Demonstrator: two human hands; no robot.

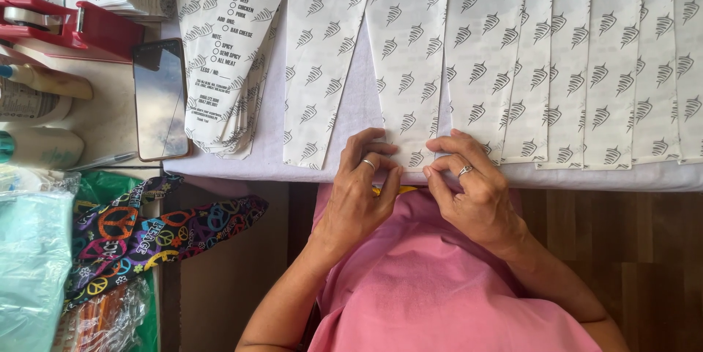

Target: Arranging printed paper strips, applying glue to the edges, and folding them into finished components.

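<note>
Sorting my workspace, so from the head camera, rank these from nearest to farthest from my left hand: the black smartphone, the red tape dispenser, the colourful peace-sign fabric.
From the left hand:
1. Colourful peace-sign fabric, lower left, below the table edge.
2. Black smartphone, upper left on the table.
3. Red tape dispenser, far top-left corner.

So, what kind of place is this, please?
Probably a small food-packaging work table, perhaps at home. Both hands, left hand and right hand, fold a printed paper wrapper; more wrappers lie in rows, beside a red tape dispenser and a phone.
</note>
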